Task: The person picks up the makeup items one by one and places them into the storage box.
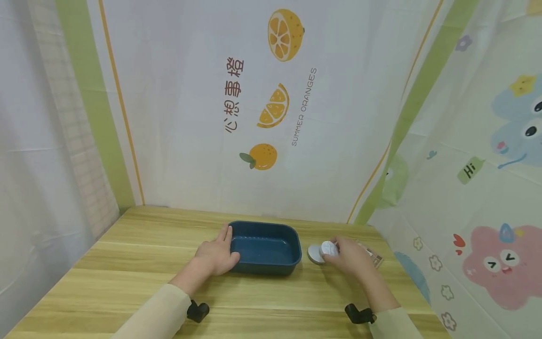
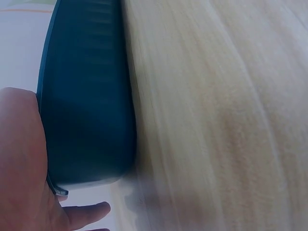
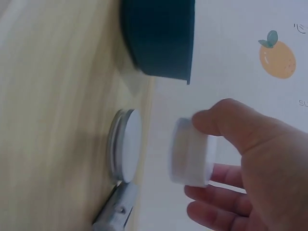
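The right wrist view showed the right hand [image 3: 272,166] with thumb and fingers pinching a small white tub [image 3: 192,156] by its sides, lifted off the worktop [image 3: 53,120]. A round silver tin [image 3: 131,147] lay flat just beside it, apart from the tub. In the head view, a flat item with brown patches [image 1: 376,260] was partly hidden by that hand. The left hand [image 1: 215,255] held the left end of a blue basin [image 1: 267,270], thumb inside the rim and fingers outside. A narrow gap of wood ran between the basin's right wall and the tin; a wider strip stretched from its front wall toward the person's sleeves [image 1: 158,308]. Its far rim stood near the worktop's back edge, before the curtain [image 1: 190,141]. The basin showed its smooth inner floor; the insides of tub and tin were hidden.
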A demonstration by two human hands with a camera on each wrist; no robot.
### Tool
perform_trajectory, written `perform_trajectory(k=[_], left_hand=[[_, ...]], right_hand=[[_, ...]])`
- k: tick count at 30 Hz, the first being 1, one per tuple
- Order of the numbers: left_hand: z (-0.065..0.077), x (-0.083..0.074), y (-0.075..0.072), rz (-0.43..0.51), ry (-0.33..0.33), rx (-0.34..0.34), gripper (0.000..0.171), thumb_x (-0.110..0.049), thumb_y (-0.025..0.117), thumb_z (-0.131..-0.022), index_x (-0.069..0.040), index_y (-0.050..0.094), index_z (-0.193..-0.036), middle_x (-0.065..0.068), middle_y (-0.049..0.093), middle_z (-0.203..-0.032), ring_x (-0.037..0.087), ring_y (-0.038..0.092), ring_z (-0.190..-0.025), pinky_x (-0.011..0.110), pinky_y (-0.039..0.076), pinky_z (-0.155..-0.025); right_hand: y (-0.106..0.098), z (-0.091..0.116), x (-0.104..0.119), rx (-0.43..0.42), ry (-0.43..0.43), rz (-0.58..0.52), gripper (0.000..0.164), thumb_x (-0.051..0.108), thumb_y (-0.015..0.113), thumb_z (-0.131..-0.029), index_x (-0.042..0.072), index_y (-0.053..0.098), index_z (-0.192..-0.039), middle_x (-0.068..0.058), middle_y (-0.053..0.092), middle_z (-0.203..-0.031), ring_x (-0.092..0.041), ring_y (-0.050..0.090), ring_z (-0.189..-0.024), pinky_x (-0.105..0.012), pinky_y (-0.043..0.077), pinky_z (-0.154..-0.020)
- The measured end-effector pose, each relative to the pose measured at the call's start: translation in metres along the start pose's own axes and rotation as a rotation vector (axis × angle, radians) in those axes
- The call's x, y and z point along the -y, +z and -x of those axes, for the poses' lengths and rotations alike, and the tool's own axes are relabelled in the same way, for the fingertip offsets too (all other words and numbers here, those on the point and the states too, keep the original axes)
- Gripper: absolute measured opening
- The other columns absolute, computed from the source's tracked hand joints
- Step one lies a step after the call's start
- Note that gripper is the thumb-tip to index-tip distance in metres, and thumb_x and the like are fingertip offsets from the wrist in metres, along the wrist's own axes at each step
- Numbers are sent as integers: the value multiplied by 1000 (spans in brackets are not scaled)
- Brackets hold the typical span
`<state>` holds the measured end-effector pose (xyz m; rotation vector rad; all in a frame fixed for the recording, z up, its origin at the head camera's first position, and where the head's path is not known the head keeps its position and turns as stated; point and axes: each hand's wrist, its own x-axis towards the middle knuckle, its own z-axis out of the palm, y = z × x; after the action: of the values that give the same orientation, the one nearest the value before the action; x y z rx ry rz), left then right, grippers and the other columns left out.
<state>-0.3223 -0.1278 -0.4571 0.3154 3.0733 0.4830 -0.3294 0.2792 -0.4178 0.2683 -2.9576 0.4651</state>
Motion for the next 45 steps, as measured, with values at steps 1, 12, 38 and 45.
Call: perform_trajectory(k=[1, 12, 38, 45], left_hand=[[0, 0, 0, 3, -1, 2, 89, -41, 47, -103, 3, 15, -175, 20, 10, -185, 16, 29, -47, 33, 21, -50], [2, -1, -1, -13, 7, -3, 89, -41, 47, -103, 4, 18, -174, 21, 13, -185, 17, 32, -47, 34, 22, -51], [1, -2, 0, 3, 5, -1, 86, -39, 49, -105, 3, 18, -174, 20, 12, -185, 18, 30, -47, 34, 21, -51], [2, -2, -1, 2, 1, 2, 87, -39, 47, -104, 3, 17, -174, 19, 11, -185, 17, 28, -47, 33, 21, -50]], right_hand=[[-1, -2, 2, -9, -1, 2, 52, 45, 84, -92, 8, 73, -128, -4, 79, -108, -17, 69, -90, -39, 55, -75], [-6, -22, 26, -42, -25, -46, 59, 48, 80, -94, 6, 71, -135, -12, 77, -122, -24, 72, -99, -45, 59, -80], [10, -39, 75, -39, -97, -62, 49, 44, 84, -91, 9, 75, -124, -7, 77, -112, -19, 67, -91, -40, 56, -75], [22, -43, 82, -28, -114, -75, 47, 46, 84, -91, 11, 76, -121, -4, 77, -110, -16, 65, -87, -37, 55, -71]])
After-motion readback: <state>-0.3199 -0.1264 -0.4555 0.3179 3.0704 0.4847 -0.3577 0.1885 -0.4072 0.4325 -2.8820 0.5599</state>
